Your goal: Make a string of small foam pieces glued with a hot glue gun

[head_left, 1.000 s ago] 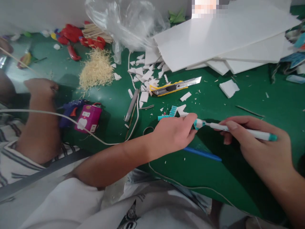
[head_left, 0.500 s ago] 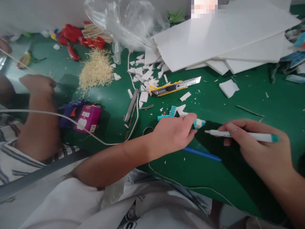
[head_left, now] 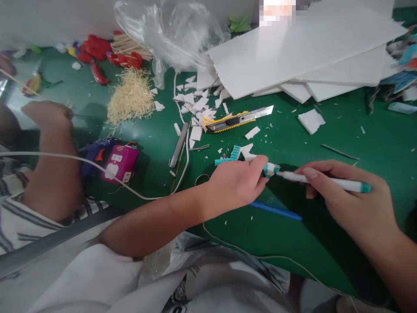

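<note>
- Left hand (head_left: 239,182): back up, fingers curled, pinching white-and-teal piece (head_left: 272,170); fingertips mostly hidden.
- Piece juts out rightward, rear covered.
- White marker (head_left: 342,183): tip at piece, contact unclear.
- Right hand (head_left: 361,206): pen grip on marker; forearm cut off.

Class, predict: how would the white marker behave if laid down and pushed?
The white marker may roll, as it looks rounded. It seems stiff, lying straight in the right hand, and probably light, being slim.
</note>
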`<action>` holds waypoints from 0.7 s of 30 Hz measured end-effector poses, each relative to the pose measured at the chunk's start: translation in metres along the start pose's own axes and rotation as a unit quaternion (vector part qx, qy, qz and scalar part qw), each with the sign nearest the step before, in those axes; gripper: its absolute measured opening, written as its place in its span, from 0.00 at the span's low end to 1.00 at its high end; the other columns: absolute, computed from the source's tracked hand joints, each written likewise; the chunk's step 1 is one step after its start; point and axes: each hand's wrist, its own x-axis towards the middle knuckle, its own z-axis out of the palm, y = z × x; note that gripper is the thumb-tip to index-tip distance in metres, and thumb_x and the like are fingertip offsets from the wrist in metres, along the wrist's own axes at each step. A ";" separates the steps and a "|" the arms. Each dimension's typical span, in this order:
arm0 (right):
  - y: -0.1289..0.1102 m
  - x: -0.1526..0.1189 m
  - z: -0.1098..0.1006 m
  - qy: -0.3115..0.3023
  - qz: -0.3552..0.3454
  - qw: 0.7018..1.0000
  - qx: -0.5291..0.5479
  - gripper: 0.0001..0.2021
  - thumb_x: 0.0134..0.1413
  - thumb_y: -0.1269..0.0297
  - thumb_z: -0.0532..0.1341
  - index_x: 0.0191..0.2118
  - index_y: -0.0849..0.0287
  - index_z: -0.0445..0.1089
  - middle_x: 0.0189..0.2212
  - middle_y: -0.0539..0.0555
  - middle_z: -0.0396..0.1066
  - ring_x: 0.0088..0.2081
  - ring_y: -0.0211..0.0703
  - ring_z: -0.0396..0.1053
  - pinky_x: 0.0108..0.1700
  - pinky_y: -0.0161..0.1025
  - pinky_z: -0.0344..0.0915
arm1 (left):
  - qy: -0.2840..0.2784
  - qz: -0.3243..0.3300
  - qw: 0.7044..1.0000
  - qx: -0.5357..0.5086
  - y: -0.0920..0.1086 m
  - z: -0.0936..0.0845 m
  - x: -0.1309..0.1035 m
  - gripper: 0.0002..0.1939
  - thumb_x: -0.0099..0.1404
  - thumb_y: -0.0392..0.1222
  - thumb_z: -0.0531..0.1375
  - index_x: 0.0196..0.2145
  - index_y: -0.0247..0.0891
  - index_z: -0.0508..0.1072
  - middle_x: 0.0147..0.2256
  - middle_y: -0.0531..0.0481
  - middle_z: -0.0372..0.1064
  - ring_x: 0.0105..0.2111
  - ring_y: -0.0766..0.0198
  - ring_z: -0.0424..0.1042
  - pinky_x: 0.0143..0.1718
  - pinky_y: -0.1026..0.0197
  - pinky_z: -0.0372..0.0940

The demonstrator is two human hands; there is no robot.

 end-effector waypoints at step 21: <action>-0.001 -0.001 0.000 -0.005 -0.027 1.000 0.002 0.11 0.51 0.51 0.66 0.26 0.51 0.78 0.14 0.48 0.69 0.17 0.39 0.63 0.18 0.36 0.57 | 0.005 0.004 1.000 -0.001 -0.001 0.001 0.000 0.13 0.73 0.47 0.55 0.52 0.40 0.66 0.32 0.51 0.78 0.32 0.56 0.79 0.25 0.60 0.59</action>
